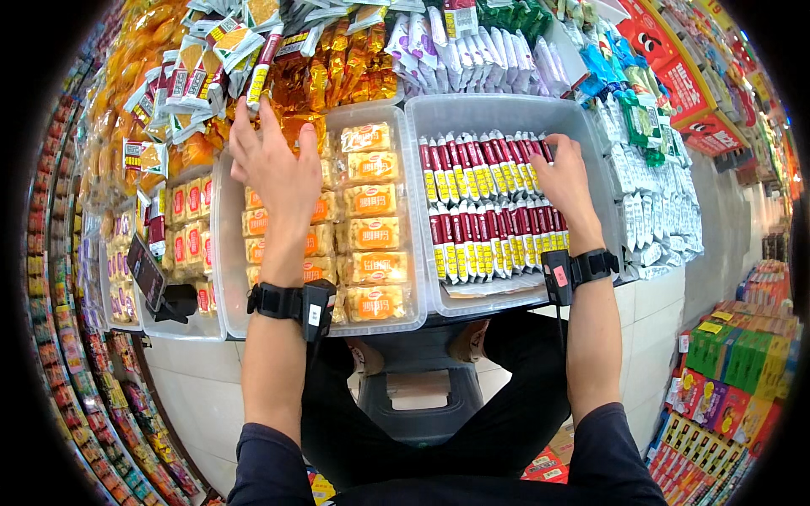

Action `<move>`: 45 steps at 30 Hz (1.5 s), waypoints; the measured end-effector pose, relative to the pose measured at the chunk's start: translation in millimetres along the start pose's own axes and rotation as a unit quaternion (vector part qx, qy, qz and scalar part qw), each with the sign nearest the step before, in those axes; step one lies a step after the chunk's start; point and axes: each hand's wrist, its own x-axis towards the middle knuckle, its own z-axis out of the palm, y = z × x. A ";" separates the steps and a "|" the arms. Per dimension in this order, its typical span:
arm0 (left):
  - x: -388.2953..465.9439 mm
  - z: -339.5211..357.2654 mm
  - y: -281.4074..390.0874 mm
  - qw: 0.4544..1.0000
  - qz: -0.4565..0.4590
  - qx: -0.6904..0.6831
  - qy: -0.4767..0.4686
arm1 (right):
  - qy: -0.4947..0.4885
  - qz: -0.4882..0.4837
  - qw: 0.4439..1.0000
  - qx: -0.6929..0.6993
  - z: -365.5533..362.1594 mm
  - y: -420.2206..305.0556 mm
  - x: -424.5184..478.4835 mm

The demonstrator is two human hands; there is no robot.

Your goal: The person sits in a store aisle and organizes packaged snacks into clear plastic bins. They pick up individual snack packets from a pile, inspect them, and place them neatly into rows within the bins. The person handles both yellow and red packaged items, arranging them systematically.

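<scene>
My left hand (275,167) reaches over a clear plastic bin (414,265) of wrapped pastry blocks (373,235). Its fingertips meet the lower end of a dark red, white and yellow snack packet (264,69), while the thumb stands apart. Whether the fingers grip that packet is unclear. Beside it, a second clear bin (506,114) holds two rows of like packets (487,237), standing close together. At the right end of the far row, my right hand (565,177) has its thumb and fingers around the end packet (545,149).
Gold-wrapped snacks (345,63) and loose sachets (196,76) heap behind the left bin. Purple-white packets (474,60) lie behind the right bin, white sachets (655,221) to its right. A price-sign holder (155,278) stands at left. A grey plastic stool (421,408) is between my legs.
</scene>
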 end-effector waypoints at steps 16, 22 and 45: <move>-25.1 -30.8 69.7 0.823 0.323 -0.396 -0.248 | -0.265 -0.094 0.827 0.487 -15.6 -46.1 -8.0; -26.9 -35.5 80.6 0.778 0.368 -0.400 -0.314 | -0.270 -0.061 0.803 0.528 -18.6 -53.6 -11.7; -34.7 -20.8 72.3 0.770 0.348 -0.386 -0.371 | 0.075 0.048 0.992 -0.091 -11.4 14.5 9.6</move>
